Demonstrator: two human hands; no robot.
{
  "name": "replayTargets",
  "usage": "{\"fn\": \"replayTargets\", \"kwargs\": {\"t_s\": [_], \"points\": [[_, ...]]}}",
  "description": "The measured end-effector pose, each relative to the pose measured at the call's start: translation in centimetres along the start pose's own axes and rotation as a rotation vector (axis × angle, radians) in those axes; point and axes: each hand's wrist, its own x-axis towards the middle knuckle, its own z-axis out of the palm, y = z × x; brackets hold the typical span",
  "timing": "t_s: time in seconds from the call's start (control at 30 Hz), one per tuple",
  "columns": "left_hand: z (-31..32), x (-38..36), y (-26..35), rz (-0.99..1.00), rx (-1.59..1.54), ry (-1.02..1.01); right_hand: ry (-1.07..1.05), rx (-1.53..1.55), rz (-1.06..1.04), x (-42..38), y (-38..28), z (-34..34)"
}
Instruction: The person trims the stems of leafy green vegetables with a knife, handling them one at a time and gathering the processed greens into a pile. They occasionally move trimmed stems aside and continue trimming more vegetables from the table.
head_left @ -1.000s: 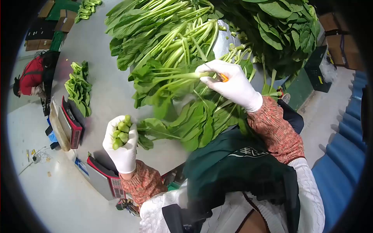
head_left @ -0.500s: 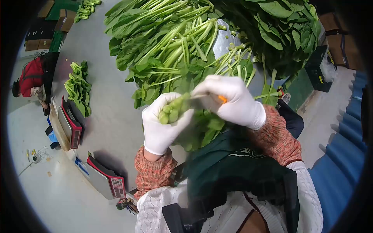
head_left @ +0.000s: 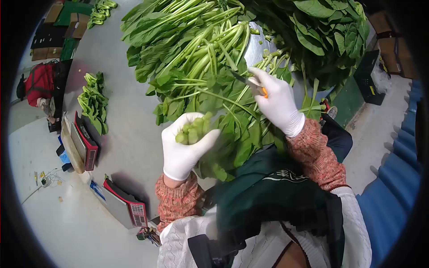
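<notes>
Taking the whole view as a clock face, the left hand (head_left: 178, 154), in a white glove, is just left of the centre, its grip closed round a bundle of stems (head_left: 193, 130) with the pale ends facing up; the leaves by it are blurred. The right hand (head_left: 280, 106) is towards one o'clock, its fingers folded round a small knife (head_left: 241, 78) with a bit of orange at the handle; the blade points to eleven, apart from the bundle and over loose greens. As for how far things stand, one handful is gathered, and two lots sit apart on the worktop (head_left: 123, 96): a leafy bunch (head_left: 94, 105) between nine and ten, and a smaller group (head_left: 102, 12) between ten and eleven. Much more lies ungathered: a big heap of long-stemmed greens (head_left: 187, 56) at eleven to twelve and a dark broad-leaved pile (head_left: 328, 33) between one and two. Short cut pieces (head_left: 254, 31) lie near twelve. Two red-edged scales, one (head_left: 90, 154) at nine and one (head_left: 136, 210) at eight, stand nearby; a person in red (head_left: 39, 85) is farther off, towards ten.
</notes>
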Motion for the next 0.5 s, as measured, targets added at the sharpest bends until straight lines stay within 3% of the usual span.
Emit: {"fn": "replayTargets", "kwargs": {"t_s": [0.13, 0.23, 0.33, 0.37, 0.43, 0.5], "points": [[-1.7, -1.0, -0.5, 0.009, 0.073, 0.078, -0.053, -0.072, -0.039, 1.2, 1.5, -0.1], [-3.9, -2.0, -0.3, -0.023, 0.091, 0.170, -0.219, -0.057, -0.036, 4.0, 0.7, 1.3], [-5.7, -2.7, 0.0, -0.009, 0.105, 0.267, -0.361, -0.139, -0.253, 6.1, -0.9, 5.3], [-5.9, -2.8, 0.2, -0.009, 0.112, 0.293, -0.214, -0.130, -0.424, 5.5, 0.2, 8.4], [-6.6, -3.0, 0.4, -0.006, 0.125, 0.341, -0.545, -0.259, -0.341, 4.5, 0.2, 10.3], [-7.8, -3.0, -0.4, 0.036, 0.204, 0.356, -0.587, -0.288, -0.421, 1.1, 1.4, 10.4]]}}
